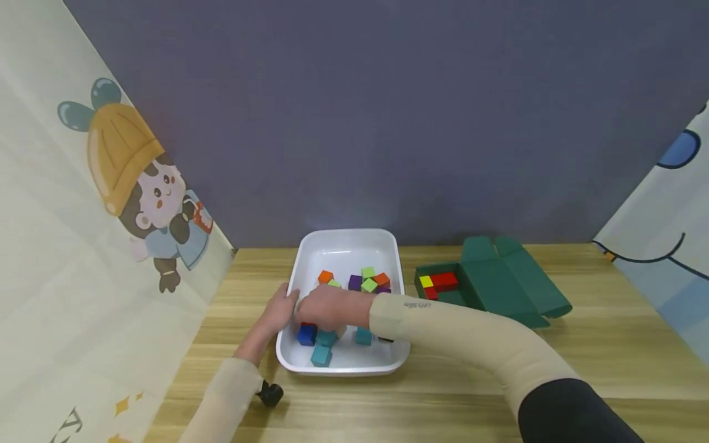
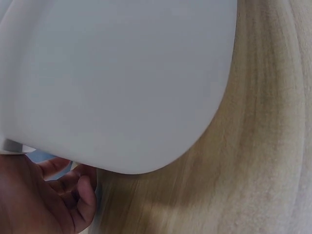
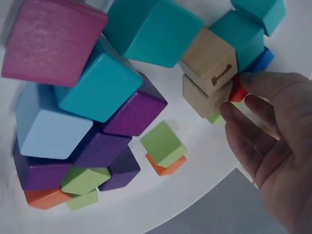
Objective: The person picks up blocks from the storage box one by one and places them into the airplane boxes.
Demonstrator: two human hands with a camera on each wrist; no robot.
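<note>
At the left rim of a white plastic tray (image 1: 354, 241), my left hand (image 1: 279, 312) holds the edge, its fingers curled beside the tray's side in the left wrist view. My right hand (image 1: 328, 306) reaches over the tray's left part. Seen from the right wrist, its thumb and fingertips pinch a small red block (image 3: 238, 89), mostly hidden by the hand and neighbouring blocks. Next to it are a wooden block (image 3: 208, 61) with a dark mark, a blue block (image 3: 262, 60) and a teal block (image 3: 237, 40). The right forearm covers part of the tray.
Purple blocks (image 1: 355, 282), green blocks (image 1: 368, 272) and orange blocks (image 1: 325, 277) lie farther back in the tray. To the right, an open green box (image 1: 465, 289) holds red blocks (image 1: 445, 282) and a yellow block (image 1: 426, 281). A dark wall panel (image 1: 388, 123) stands behind the table.
</note>
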